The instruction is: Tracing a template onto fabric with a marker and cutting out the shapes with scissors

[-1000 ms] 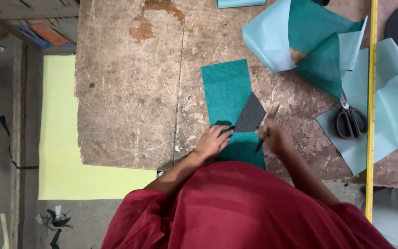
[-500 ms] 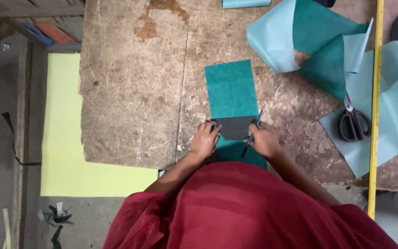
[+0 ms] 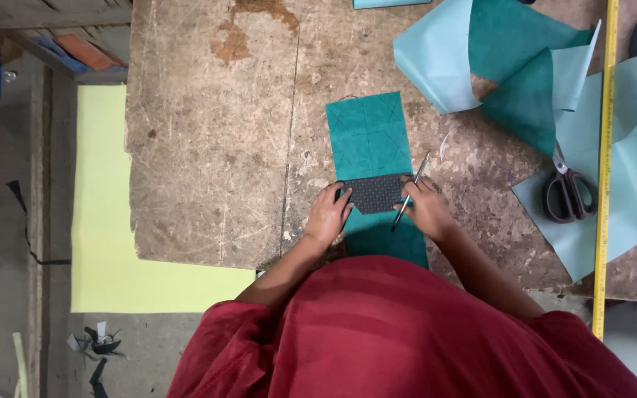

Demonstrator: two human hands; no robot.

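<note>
A long teal strip of material (image 3: pixel 369 136) lies on the worn wooden table (image 3: pixel 208 147), with faint drawn lines on it. A small dark dotted template (image 3: pixel 376 193) lies flat across the strip. My left hand (image 3: pixel 327 215) presses the template's left edge down. My right hand (image 3: pixel 425 208) rests at the template's right edge and holds a thin silver pen (image 3: pixel 411 189), its tip pointing toward me.
Black scissors (image 3: pixel 568 193) lie on light blue sheets (image 3: pixel 628 169) at the right, with folded teal pieces (image 3: pixel 525 81) behind. A yellow measuring tape (image 3: pixel 604 162) runs along the right. A pale yellow sheet (image 3: pixel 105 243) hangs left of the table, over the floor.
The dark template was tilted up on one corner a second ago; it now lies flat across the strip, both hands at its ends. The pen stays in my right hand.
</note>
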